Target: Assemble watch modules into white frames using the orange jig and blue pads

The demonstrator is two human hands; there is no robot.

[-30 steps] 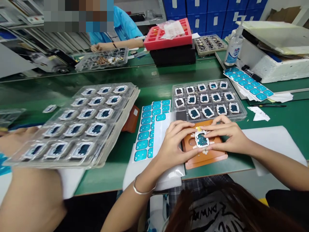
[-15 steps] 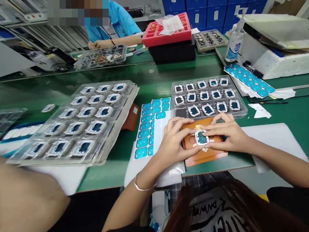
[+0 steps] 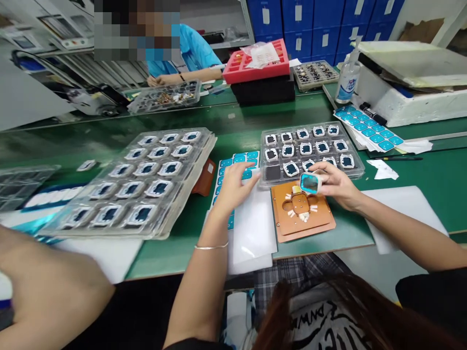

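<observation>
My right hand (image 3: 337, 184) holds a small white-framed part (image 3: 310, 183) by its edge, its blue-rimmed face showing. Below that part lies an orange fixture (image 3: 303, 214) with a squarish recess and small white pieces around it. My left hand (image 3: 235, 187) is over the sheet of blue stickers (image 3: 223, 170), thumb and fingers apart; whether a fingertip touches a sticker is unclear. A white backing sheet (image 3: 255, 221) lies beside my left wrist. Behind the fixture sits a clear tray (image 3: 268, 182) with rows of white-framed parts.
A larger stacked tray (image 3: 166, 214) of similar parts stands left. At the back are a red box (image 3: 255, 73), a sanitizer bottle (image 3: 346, 82) and more blue stickers (image 3: 368, 127). One person sits opposite; another person's arm (image 3: 54, 291) reaches in at lower left.
The white-framed part has been lifted off the orange fixture and turned in my right hand. My left hand has let go of it and moved left to the sticker sheet. The view has shifted slightly.
</observation>
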